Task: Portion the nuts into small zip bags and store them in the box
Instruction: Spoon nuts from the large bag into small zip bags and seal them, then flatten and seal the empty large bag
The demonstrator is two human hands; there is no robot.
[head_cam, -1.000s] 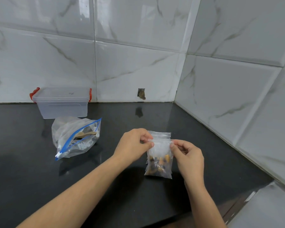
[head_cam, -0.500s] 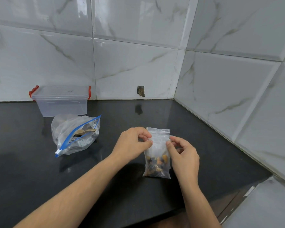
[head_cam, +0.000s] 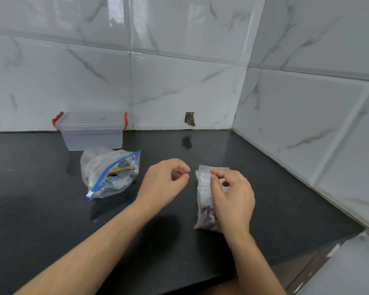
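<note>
The counter [head_cam: 41, 209] is glossy black stone, smooth enough to mirror the box [head_cam: 93, 135] standing on it, which is frosted clear plastic with red plastic clips. Behind the box, the wall tiles [head_cam: 179, 81] are glazed white marble-look. In front of the box, the large zip bag [head_cam: 109, 173] is thin crinkled clear film with a blue zip strip.

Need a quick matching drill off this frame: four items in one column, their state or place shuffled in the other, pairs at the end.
Items:
1. box
2. large zip bag
3. small zip bag
4. left hand

States:
A. pinched at its top by the right hand, nuts in the bottom
B. lid on, red latches, against the wall
C. curled, holding nothing, beside the small bag
D. blue zip strip, lying in front of the box

Pairs: 1-B, 2-D, 3-A, 4-C
</note>
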